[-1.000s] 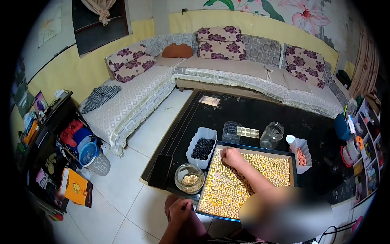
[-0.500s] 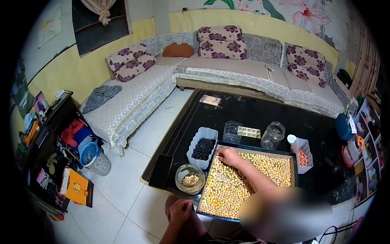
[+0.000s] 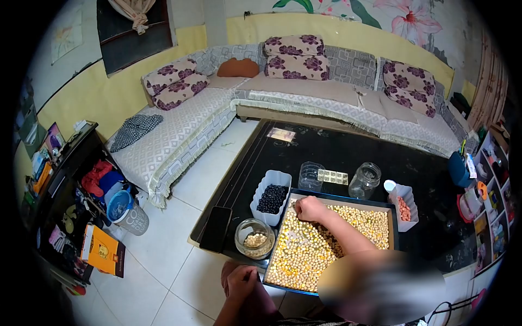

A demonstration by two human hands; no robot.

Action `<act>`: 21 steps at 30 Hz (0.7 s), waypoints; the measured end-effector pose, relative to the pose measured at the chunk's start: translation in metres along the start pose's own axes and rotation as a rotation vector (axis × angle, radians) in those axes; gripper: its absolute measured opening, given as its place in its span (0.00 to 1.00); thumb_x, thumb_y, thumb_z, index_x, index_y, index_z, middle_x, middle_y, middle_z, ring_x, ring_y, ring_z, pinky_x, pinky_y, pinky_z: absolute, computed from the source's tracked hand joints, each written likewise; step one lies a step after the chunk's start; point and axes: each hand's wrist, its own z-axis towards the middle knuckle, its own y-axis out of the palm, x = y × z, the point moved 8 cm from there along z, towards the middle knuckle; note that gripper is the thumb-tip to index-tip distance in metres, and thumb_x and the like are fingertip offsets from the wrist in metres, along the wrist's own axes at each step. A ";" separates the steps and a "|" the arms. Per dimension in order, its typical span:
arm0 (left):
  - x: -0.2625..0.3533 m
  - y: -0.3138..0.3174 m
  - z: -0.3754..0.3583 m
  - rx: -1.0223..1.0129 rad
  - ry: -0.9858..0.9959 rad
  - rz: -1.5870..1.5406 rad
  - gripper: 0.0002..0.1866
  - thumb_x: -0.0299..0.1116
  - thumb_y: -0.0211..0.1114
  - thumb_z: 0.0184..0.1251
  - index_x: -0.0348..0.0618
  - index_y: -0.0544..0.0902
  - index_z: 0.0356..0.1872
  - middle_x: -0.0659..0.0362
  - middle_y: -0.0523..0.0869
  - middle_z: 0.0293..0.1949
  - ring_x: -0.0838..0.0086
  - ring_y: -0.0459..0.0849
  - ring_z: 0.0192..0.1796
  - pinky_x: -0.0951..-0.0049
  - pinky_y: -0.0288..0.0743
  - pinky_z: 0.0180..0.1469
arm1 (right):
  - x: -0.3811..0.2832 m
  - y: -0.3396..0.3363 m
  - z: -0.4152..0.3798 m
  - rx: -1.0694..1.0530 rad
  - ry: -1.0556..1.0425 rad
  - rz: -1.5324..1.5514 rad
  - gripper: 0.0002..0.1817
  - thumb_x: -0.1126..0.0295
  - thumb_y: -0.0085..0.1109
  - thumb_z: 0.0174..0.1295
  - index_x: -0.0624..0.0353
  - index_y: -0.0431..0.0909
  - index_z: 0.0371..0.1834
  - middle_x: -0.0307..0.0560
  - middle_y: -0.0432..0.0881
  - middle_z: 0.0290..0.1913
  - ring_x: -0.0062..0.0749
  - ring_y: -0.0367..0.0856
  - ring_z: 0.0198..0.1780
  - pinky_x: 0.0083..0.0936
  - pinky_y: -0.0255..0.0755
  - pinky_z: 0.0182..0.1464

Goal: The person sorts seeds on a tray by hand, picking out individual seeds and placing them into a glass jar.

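My right hand (image 3: 310,209) is over the upper left part of a shallow tray (image 3: 396,217), its fingers pinched downward at the beans; what lies between the fingertips is too small to make out. Pale beans mixed with yellow kernels (image 3: 304,255) fill the tray. My left hand (image 3: 242,280) rests on my leg, fingers curled together, below a glass jar (image 3: 254,239) with some pale beans in it. A plastic container of black beans (image 3: 272,199) stands just left of the tray. Right of the tray is a container of reddish-pink nuts or beans (image 3: 404,208).
Behind the tray on the black table (image 3: 348,144) are two clear jars (image 3: 365,181), a pill-like blister sheet (image 3: 333,176) and a white lid (image 3: 390,186). A dark phone (image 3: 216,230) lies at the left edge. A bin (image 3: 128,214) stands on the floor.
My right hand has shifted slightly right, away from the tray's left rim, still low over the beans. My left hand has not moved.
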 end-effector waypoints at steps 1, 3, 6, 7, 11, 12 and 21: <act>0.000 0.000 0.000 0.000 0.004 -0.010 0.03 0.23 0.64 0.50 0.40 0.80 0.27 0.56 0.81 0.25 0.68 0.81 0.27 0.75 0.73 0.29 | -0.003 -0.008 -0.002 0.063 -0.017 0.038 0.05 0.71 0.58 0.40 0.58 0.76 0.21 0.48 0.80 0.25 0.40 0.79 0.29 0.30 0.73 0.34; 0.001 -0.001 0.001 0.004 0.007 -0.024 0.03 0.23 0.64 0.50 0.40 0.80 0.27 0.56 0.81 0.25 0.68 0.81 0.27 0.75 0.73 0.29 | -0.012 -0.028 -0.006 0.142 0.019 0.157 0.05 0.71 0.58 0.40 0.58 0.75 0.21 0.47 0.79 0.23 0.37 0.78 0.26 0.28 0.72 0.32; 0.003 0.001 0.000 0.008 0.015 -0.004 0.03 0.23 0.64 0.50 0.41 0.81 0.27 0.57 0.81 0.25 0.69 0.80 0.26 0.75 0.73 0.28 | -0.048 -0.068 -0.017 0.249 -0.029 0.477 0.04 0.74 0.58 0.42 0.61 0.75 0.22 0.38 0.73 0.18 0.18 0.71 0.22 0.19 0.68 0.28; -0.001 0.002 -0.001 0.002 -0.008 0.001 0.03 0.23 0.64 0.49 0.41 0.81 0.27 0.57 0.81 0.24 0.69 0.80 0.26 0.75 0.73 0.28 | -0.066 -0.076 -0.019 0.253 -0.087 0.541 0.03 0.75 0.58 0.43 0.61 0.75 0.22 0.36 0.72 0.18 0.14 0.69 0.23 0.16 0.68 0.28; -0.005 0.000 -0.002 0.010 -0.042 -0.024 0.04 0.23 0.64 0.49 0.41 0.81 0.27 0.57 0.80 0.23 0.70 0.79 0.24 0.76 0.72 0.27 | -0.132 -0.091 -0.029 0.252 -0.303 0.720 0.02 0.78 0.57 0.46 0.63 0.75 0.25 0.34 0.73 0.21 0.10 0.68 0.25 0.12 0.68 0.29; -0.005 0.000 -0.003 0.010 -0.041 -0.023 0.04 0.23 0.64 0.49 0.41 0.81 0.27 0.57 0.80 0.23 0.70 0.79 0.24 0.76 0.72 0.27 | -0.146 -0.091 -0.031 0.262 -0.372 0.672 0.03 0.78 0.57 0.46 0.63 0.75 0.25 0.35 0.74 0.23 0.13 0.70 0.25 0.13 0.69 0.29; -0.007 0.001 -0.004 0.008 -0.018 -0.030 0.04 0.24 0.64 0.49 0.41 0.80 0.27 0.57 0.81 0.25 0.69 0.80 0.26 0.75 0.72 0.29 | -0.104 -0.086 -0.033 0.420 -0.265 0.582 0.05 0.74 0.61 0.47 0.62 0.77 0.28 0.43 0.77 0.27 0.23 0.76 0.26 0.18 0.71 0.31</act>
